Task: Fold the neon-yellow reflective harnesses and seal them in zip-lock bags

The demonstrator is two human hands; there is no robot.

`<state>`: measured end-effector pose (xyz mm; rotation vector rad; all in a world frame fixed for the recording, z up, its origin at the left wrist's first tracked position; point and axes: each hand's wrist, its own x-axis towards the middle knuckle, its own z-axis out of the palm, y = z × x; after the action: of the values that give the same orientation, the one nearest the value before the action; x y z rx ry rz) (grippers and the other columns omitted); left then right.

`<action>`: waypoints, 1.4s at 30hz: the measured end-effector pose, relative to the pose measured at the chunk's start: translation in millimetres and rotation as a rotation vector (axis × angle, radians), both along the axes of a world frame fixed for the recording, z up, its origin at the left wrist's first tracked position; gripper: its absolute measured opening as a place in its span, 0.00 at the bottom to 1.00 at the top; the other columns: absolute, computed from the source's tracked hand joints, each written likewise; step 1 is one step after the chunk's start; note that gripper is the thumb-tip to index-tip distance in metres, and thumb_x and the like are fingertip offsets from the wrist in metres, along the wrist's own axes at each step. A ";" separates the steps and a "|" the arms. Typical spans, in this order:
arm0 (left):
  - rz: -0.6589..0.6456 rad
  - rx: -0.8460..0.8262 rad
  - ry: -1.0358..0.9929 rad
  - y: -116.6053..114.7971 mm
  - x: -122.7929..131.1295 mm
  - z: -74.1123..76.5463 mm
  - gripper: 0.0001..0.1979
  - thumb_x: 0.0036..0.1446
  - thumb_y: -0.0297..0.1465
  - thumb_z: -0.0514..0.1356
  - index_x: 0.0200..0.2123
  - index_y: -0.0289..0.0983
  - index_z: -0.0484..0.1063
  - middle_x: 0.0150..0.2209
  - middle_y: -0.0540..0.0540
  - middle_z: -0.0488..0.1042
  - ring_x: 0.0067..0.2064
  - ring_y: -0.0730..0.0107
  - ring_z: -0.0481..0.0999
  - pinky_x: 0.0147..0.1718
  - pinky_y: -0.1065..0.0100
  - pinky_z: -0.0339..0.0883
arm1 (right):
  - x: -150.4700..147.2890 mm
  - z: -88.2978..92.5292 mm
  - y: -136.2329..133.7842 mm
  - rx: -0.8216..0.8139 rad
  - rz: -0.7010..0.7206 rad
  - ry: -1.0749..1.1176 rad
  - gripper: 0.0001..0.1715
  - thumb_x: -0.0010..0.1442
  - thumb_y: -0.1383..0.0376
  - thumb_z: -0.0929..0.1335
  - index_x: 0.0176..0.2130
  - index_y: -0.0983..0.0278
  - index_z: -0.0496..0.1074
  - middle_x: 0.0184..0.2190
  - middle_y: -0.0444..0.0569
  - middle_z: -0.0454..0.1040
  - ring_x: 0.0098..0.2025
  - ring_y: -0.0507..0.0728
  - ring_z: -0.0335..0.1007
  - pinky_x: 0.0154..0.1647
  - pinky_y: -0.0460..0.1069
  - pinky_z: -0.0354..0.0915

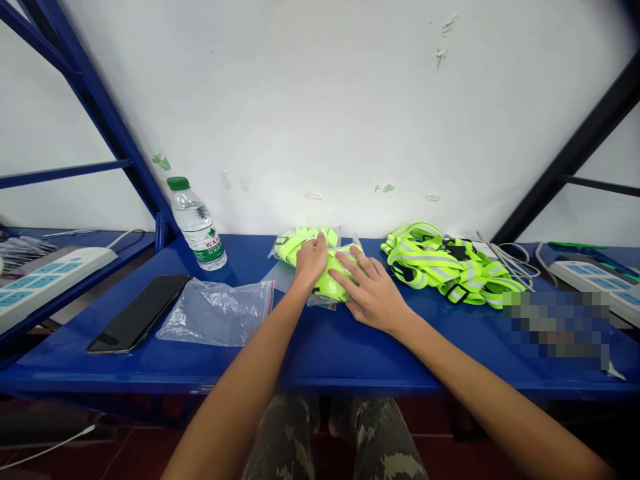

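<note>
Clear plastic bags with neon yellow-green reflective straps in them lie at the middle of the table, against the wall. My right hand [373,288] rests on the nearer bagged strap bundle [331,285], its fingers spread out flat. At the same bundle, my left hand [311,261] is closed, with its fingers bent onto the plastic; its fingertips are partly hidden. Just behind my left hand sits another bagged strap bundle [290,245]. Left of my hands lies a flat clear zip bag [215,312] with a red edge strip.
Loose reflective straps [450,263] with black buckles form a pile on the right of the blue table [360,360]. A water bottle [199,223] and a black phone [140,313] are at the left. Power strips [55,277] lie beyond both sides, and a blurred-out patch covers something at right.
</note>
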<state>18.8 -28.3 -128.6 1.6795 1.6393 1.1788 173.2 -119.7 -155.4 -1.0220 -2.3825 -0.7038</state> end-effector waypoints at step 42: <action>-0.233 -0.216 0.730 -92.0 -63.3 13.8 0.52 0.45 0.34 0.64 0.68 0.35 0.39 0.67 0.29 0.47 0.67 0.44 0.51 0.58 0.55 0.59 | -16.9 -21.9 48.6 -0.423 0.040 0.206 0.22 0.68 0.53 0.60 0.42 0.65 0.74 0.43 0.54 0.76 0.47 0.59 0.70 0.48 0.52 0.64</action>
<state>-44.4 -120.3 -114.8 2.2199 1.8032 0.2555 156.3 -71.1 -177.3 -1.1437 -2.4085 -0.0680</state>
